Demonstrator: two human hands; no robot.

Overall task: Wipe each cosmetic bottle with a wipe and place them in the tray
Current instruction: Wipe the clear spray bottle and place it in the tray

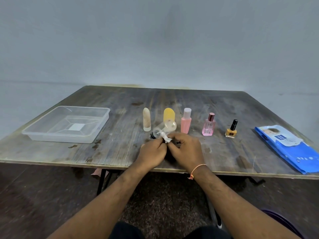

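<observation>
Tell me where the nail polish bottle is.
The small yellow nail polish bottle with a black cap stands on the table's right side, between the pink glass perfume bottle and the blue wipes pack.

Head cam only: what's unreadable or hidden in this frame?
- Clear bottle: lower part and the grip on it covered by the left hand and right hand.
- Wipe: mostly bunched between the hands.
- Pink perfume bottle: label too small to read.
- Blue wipes pack: cut off by the right edge.
</observation>
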